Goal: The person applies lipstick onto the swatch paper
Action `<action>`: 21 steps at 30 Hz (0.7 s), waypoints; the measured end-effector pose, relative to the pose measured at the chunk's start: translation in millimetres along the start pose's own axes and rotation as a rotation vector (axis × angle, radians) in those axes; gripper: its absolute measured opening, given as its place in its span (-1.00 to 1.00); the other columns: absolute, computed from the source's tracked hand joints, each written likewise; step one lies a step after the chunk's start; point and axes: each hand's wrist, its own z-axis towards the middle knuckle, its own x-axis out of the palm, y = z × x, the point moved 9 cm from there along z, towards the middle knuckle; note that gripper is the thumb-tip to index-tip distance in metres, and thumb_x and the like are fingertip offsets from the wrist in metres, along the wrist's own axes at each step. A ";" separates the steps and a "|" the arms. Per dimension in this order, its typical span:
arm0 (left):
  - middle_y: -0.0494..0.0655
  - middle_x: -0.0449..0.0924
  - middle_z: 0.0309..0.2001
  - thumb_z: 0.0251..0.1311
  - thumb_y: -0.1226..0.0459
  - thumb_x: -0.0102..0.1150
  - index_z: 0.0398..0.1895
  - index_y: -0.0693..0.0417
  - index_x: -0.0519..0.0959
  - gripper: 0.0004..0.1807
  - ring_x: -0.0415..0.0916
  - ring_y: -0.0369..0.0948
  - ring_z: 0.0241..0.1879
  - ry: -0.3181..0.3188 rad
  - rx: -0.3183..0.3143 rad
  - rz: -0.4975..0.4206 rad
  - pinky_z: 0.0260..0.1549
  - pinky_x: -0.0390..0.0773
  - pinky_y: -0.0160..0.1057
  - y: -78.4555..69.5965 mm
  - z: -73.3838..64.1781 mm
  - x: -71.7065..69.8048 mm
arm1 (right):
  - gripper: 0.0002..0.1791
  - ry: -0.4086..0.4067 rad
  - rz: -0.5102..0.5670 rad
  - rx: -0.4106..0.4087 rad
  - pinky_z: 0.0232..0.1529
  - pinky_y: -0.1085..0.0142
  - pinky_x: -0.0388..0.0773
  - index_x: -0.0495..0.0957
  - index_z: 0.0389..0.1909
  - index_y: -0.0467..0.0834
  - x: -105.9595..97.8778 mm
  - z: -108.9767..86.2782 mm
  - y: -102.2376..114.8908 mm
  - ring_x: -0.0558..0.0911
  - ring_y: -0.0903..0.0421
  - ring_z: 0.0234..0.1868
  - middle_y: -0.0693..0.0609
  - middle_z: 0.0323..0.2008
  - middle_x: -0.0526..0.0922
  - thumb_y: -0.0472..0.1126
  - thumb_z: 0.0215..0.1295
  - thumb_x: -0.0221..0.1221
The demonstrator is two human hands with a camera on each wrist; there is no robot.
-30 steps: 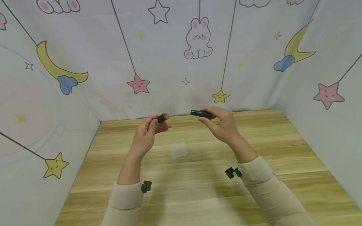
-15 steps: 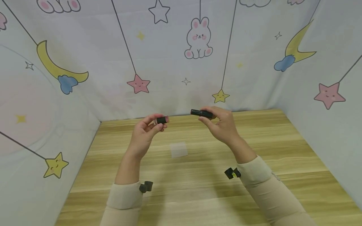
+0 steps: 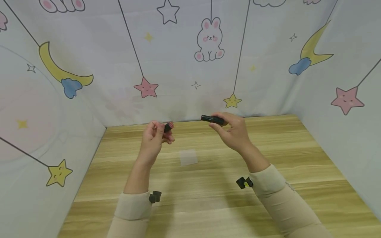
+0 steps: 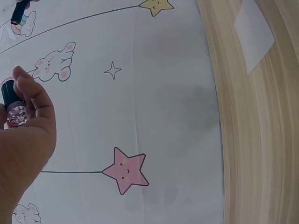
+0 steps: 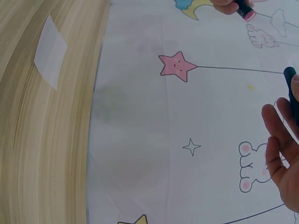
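In the head view my left hand pinches a short black lipstick cap between thumb and fingers, its pinkish end facing right. A clear faceted end of the cap shows in the left wrist view. My right hand grips a slim black lipstick tube between thumb and fingers, its narrower end pointing left toward the cap. A gap separates the two pieces, and both are held up over the back of the table. In the right wrist view the tube is partly cut off by the frame edge.
On the wood-grain table lies a small white square sheet, below and between the hands. A white cloth backdrop with printed stars, moons and rabbits rises behind and at both sides. Black wrist devices sit at the cuffs.
My left fingers have shifted their hold, turning the cap, which was nearly level half a second ago and now tilts up to the right, slightly farther left. My right hand and the tube stay put.
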 end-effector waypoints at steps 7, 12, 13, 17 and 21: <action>-0.17 0.68 -0.27 0.43 0.31 0.17 -0.58 0.08 0.21 -0.57 0.62 -0.23 -0.15 -0.004 -0.040 0.005 -0.04 0.53 -0.30 3.4 -3.2 -3.5 | -0.71 -0.001 -0.010 0.000 -0.34 0.29 0.58 0.70 -0.12 -0.29 2.1 -1.8 -2.3 0.66 0.09 -0.36 -0.09 -0.24 0.76 -0.39 0.11 0.47; -0.29 0.73 -0.23 0.34 0.42 0.24 -0.35 0.06 0.40 -0.79 0.63 -0.27 -0.04 0.013 -0.033 -0.007 0.07 0.54 -0.29 -2.3 -5.6 -3.9 | -0.72 -0.005 -0.004 0.005 -0.29 0.44 0.53 0.69 -0.11 -0.31 1.5 -1.4 -1.4 0.66 0.08 -0.35 -0.12 -0.23 0.75 -0.38 0.13 0.46; -0.27 0.73 -0.21 0.35 0.41 0.23 -0.21 0.07 0.46 -0.86 0.64 -0.26 -0.06 0.025 -0.030 0.006 0.07 0.54 -0.29 -3.1 -5.7 -3.3 | -0.72 -0.005 -0.002 0.006 -0.28 0.46 0.52 0.69 -0.11 -0.31 1.3 -1.3 -1.0 0.66 0.07 -0.35 -0.13 -0.22 0.75 -0.38 0.14 0.45; -0.09 0.70 -0.05 0.44 0.33 0.15 0.26 0.14 0.46 -0.63 0.63 -0.22 -0.11 0.085 -0.001 0.118 0.02 0.58 -0.29 -3.6 -5.0 0.0 | -0.72 -0.008 0.000 0.006 -0.27 0.50 0.51 0.69 -0.11 -0.32 1.5 -1.6 -0.5 0.66 0.06 -0.35 -0.14 -0.22 0.75 -0.38 0.14 0.45; 0.10 0.64 0.02 0.46 0.29 0.12 0.30 0.23 0.45 -0.60 0.66 -0.15 -0.07 0.105 0.009 0.189 0.00 0.60 -0.28 -2.4 -4.3 1.3 | -0.73 -0.013 -0.011 0.011 -0.31 0.37 0.56 0.67 -0.10 -0.32 2.0 -2.6 -1.6 0.65 0.08 -0.40 -0.16 -0.23 0.74 -0.38 0.17 0.43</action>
